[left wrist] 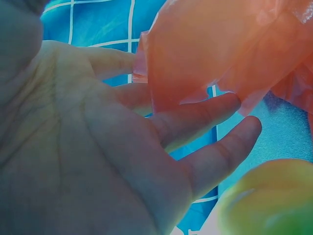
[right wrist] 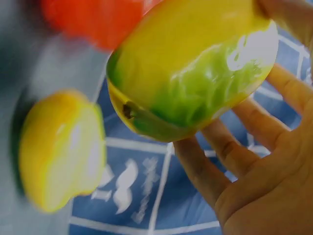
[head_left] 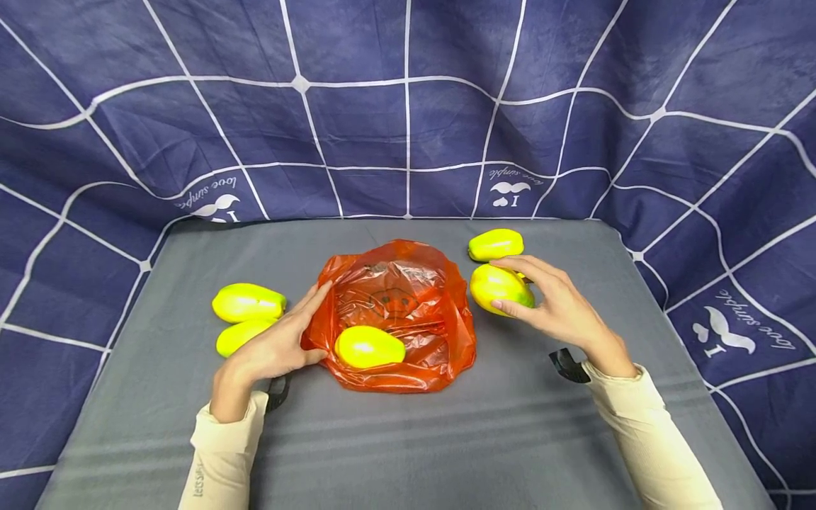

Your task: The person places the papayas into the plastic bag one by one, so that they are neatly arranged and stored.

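Note:
An open red plastic bag (head_left: 440, 375) lies in the middle of the table with one yellow papaya (head_left: 370, 347) inside, near its front rim. My left hand (head_left: 274, 347) is at the bag's left side, its fingers fairly straight and touching the plastic, as the left wrist view also shows. To the right of the bag, my right hand (head_left: 561, 308) holds a yellow-green papaya (right wrist: 190, 73) between thumb and fingers. Just behind it lies another papaya (head_left: 496, 244).
Two more papayas, a back one (head_left: 248, 303) and a front one (head_left: 241, 336), lie left of the bag, the front one partly hidden by the left hand. A grey cloth (head_left: 408, 453) covers the table. Blue curtains (head_left: 357, 127) with white lines surround it.

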Demonstrator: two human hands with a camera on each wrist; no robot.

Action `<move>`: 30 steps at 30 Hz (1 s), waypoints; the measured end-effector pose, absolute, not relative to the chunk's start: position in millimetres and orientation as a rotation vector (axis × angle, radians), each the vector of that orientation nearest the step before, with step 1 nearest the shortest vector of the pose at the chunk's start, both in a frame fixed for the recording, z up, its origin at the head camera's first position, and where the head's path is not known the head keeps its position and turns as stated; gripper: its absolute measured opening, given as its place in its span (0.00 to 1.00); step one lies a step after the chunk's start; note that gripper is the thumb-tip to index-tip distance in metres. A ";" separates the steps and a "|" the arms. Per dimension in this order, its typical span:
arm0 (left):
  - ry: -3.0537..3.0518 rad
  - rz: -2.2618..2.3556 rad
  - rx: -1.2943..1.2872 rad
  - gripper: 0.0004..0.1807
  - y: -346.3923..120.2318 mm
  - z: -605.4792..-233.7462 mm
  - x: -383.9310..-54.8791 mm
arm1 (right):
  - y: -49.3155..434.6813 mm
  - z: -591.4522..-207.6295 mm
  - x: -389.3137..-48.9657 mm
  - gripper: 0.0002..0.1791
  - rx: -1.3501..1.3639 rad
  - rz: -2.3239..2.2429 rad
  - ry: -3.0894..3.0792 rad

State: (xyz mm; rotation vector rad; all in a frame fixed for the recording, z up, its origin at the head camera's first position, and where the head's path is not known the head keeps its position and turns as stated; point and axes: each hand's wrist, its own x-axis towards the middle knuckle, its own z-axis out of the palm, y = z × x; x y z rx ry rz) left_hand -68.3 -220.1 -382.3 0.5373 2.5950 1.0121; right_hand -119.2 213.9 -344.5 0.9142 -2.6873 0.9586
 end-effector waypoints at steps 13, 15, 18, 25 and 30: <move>2.598 1.016 0.540 0.56 -219.0 -381.7 -68.5 | 131.8 -326.1 -116.3 0.32 1.202 0.984 -2.676; 2.597 1.017 0.540 0.56 -219.0 -382.0 -68.3 | 121.4 -328.8 -114.7 0.32 1.240 0.970 -2.688; 2.589 1.022 0.540 0.56 -218.6 -382.1 -68.0 | 108.5 -335.9 -113.4 0.32 1.304 0.955 -2.693; 2.580 1.022 0.527 0.56 -219.1 -383.2 -69.1 | 96.9 -356.7 -116.5 0.31 1.382 0.960 -2.718; 2.563 1.020 0.514 0.57 -219.0 -383.6 -70.1 | 103.6 -369.4 -123.1 0.31 1.364 1.025 -2.731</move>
